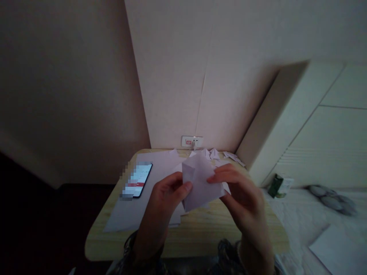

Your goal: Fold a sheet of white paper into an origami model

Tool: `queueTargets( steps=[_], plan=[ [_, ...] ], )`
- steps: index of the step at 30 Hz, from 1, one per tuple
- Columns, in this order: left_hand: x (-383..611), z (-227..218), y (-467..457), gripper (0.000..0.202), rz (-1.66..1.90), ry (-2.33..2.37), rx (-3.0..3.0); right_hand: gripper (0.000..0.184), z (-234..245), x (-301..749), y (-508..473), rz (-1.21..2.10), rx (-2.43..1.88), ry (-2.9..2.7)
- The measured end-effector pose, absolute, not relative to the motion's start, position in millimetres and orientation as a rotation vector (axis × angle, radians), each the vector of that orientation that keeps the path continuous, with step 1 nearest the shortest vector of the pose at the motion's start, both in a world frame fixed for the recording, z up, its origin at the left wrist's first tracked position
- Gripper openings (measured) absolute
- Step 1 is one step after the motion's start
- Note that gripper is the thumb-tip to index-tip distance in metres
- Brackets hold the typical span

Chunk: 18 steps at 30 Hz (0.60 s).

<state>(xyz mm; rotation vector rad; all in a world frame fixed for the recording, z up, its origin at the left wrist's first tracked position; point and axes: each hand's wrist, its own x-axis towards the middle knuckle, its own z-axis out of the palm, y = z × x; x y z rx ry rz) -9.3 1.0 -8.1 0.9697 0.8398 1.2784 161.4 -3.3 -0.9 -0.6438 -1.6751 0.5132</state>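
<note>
A folded sheet of white paper (202,183) is held up above the small wooden table, its left part showing a creased flap. My left hand (169,194) pinches the paper's left edge, thumb on the near face. On the opposite side, my right hand (242,191) has its fingers on the paper's right edge and face, with the thumb at the lower right corner. Behind the paper, several small folded paper pieces (214,154) lie along the table's back edge. Flat white sheets (155,164) spread over the table's left half, partly hidden by my left hand.
A phone with a lit screen (140,179) rests on the sheets at the left. The wooden table (195,244) stands against a wall with a socket (192,141). At the right, a bed holds a green and white box (280,186), a grey object (332,198) and more paper (341,248).
</note>
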Motion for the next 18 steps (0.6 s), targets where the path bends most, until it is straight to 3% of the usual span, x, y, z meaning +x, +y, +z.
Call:
queueTargets(
  steps=[10, 18],
  plan=[
    [-8, 1, -1, 0.011, 1.249, 0.932, 1.085, 0.013, 3, 176, -11, 0.372, -0.801, -1.812],
    [-8, 4, -4, 0.011, 1.128, 0.887, 1.060, 0.020, 4, 185, -12, 0.373, -0.799, -1.993]
  ],
)
